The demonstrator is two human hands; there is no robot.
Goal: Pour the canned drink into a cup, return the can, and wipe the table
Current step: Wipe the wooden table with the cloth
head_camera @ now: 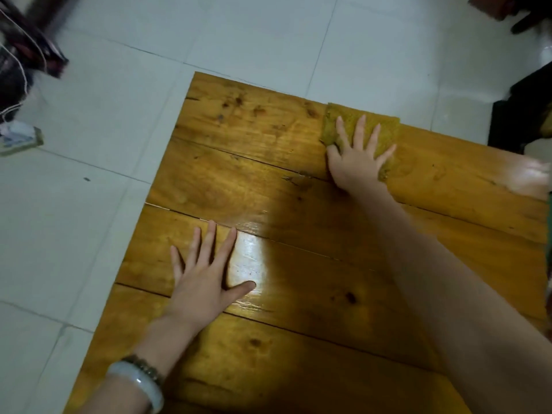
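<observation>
Both hands are lying flat: right hand (357,158) pressing the cloth (363,130) upper right, probably wiping; left hand (206,279) bracing on the table (268,180).

Plank table (268,180), yellow cloth (331,121) and both palms flat atop.

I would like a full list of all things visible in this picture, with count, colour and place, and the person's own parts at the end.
table: one, yellow-brown wooden planks, centre and right
cloth: one, mustard yellow, flat at the table's far edge
floor: white tiles, left and top
dark blurred items: count unclear, upper left on the floor
dark furniture: black, upper right, partly cut off
bracelets: two, one pale, one dark beaded, left wrist
left hand: flat on the table, empty
right hand: fingers spread, pressing on the cloth
</observation>
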